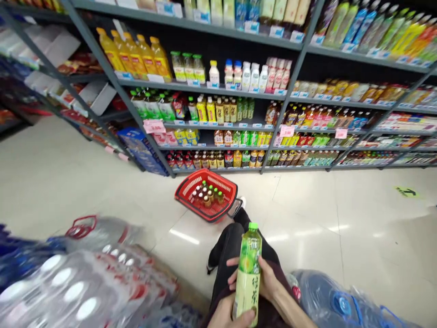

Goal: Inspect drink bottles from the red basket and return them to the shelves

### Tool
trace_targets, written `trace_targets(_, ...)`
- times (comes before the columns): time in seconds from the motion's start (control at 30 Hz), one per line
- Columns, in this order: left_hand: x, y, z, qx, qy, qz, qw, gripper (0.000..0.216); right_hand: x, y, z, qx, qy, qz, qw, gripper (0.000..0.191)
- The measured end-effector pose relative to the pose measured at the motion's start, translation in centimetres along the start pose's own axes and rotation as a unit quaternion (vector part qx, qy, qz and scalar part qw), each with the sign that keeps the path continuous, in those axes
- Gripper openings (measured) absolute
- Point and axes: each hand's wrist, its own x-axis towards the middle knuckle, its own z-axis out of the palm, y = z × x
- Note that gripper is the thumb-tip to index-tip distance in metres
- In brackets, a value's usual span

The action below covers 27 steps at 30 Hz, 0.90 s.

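A tall drink bottle [248, 278] with a green cap and a green and pale yellow label is upright over my lap. My left hand [228, 314] grips its lower end, the thumb lying across the front. Around its middle closes my right hand [271, 280], with fingertips showing past the bottle's left side. On the floor ahead of my legs stands a red shopping basket [223, 181] with a black rim and handle. Several small bottles [206, 197] with green or white caps are inside it.
Shelves [218, 86] of bottled drinks run across the front. At left, wrapped packs of bottled water [71, 291] are stacked close by. Large blue water jugs [324, 291] stand at my right. A blue carton [141, 150] sits against the shelf foot. The tiled floor [303, 200] spreads between.
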Motion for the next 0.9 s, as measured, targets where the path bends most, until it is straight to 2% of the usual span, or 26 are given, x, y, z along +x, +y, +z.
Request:
trace_targets(0.1,-1.3,0.0,-0.6,-0.025,-0.029,0.007,0.999,0.064,0.2,0.9,0.7,0.031,0.022,0.018,0.999,0.106)
trace_targets(0.17,-1.9,0.3,-1.1,-0.016,-0.04,0.039,0.998,0.061,0.7,1.9,1.1,0.061,0.053,0.04,0.996,0.11)
trace_targets(0.23,-2.2,0.5,-1.5,0.007,-0.059,0.055,0.997,0.06,1.2,3.2,1.1,0.081,0.08,0.065,0.991,0.106)
trace_targets(0.33,-2.2,0.0,-2.3,0.09,-0.068,0.017,0.993,0.059,2.1,5.1,0.6,0.086,0.114,0.089,0.986,0.097)
trace_targets(0.4,-2.1,-0.7,-2.7,0.144,-0.048,-0.022,0.988,0.06,2.7,6.0,0.0,0.09,0.134,0.1,0.982,0.093)
trace_targets(0.5,-2.1,-1.6,-3.1,0.151,-0.013,-0.054,0.987,0.062,3.3,6.9,-1.0,0.1,0.15,0.112,0.977,0.09)
trace_targets(0.77,-2.0,-2.4,-3.2,0.108,0.048,-0.079,0.99,0.061,4.2,7.1,-2.3,0.106,0.204,0.099,0.968,0.084)
trace_targets(0.9,-1.7,-2.6,-3.3,0.119,0.054,-0.086,0.988,0.057,4.7,7.6,-3.0,0.103,0.198,0.093,0.97,0.087)
